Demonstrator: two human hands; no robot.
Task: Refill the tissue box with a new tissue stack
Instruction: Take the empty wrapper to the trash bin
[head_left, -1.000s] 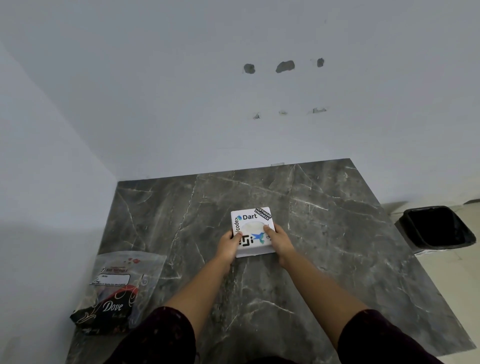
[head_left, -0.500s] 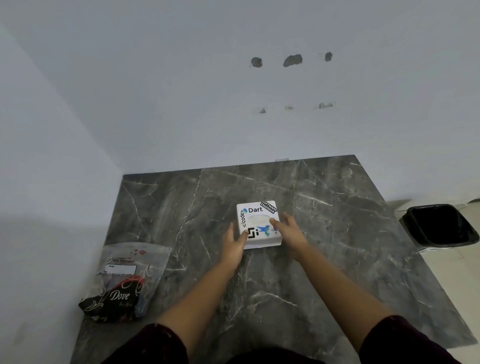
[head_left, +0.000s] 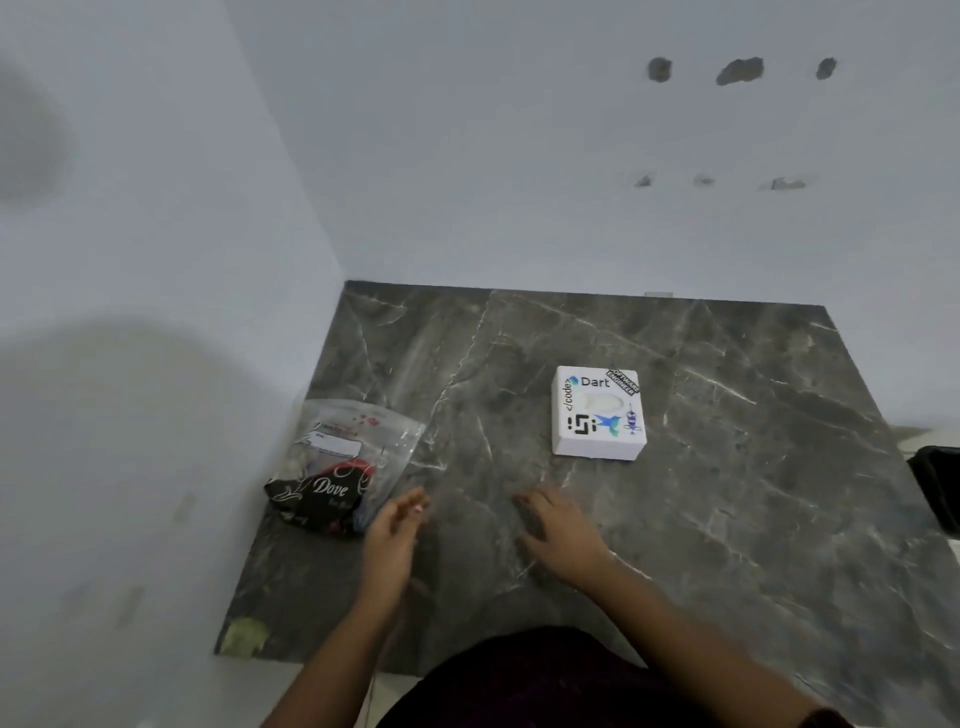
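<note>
Both hands are now drawing back from the tissue box (head_left: 598, 413), which half a second ago they were flanking at its near corners; it is sitting alone, right of centre on the marble tabletop (head_left: 727, 493), stickers up and its oval slot showing white. Lower left of the box, near the wall, the clear plastic bag (head_left: 345, 465) with the dark Dove pack inside is lying flat, presumably holding the new tissue stack. The left hand (head_left: 390, 540) is hovering just beside that bag's near right corner, fingers loosely spread and holding nothing; the right hand (head_left: 558, 530) is hanging low over the bare marble, relaxed open, also empty. The step in hand looks like fetching the refill: next, the left hand needs to close on the bag and bring it in. Counting: one box, one bag, two hands, one black bin (head_left: 937, 488) at the right edge.
</note>
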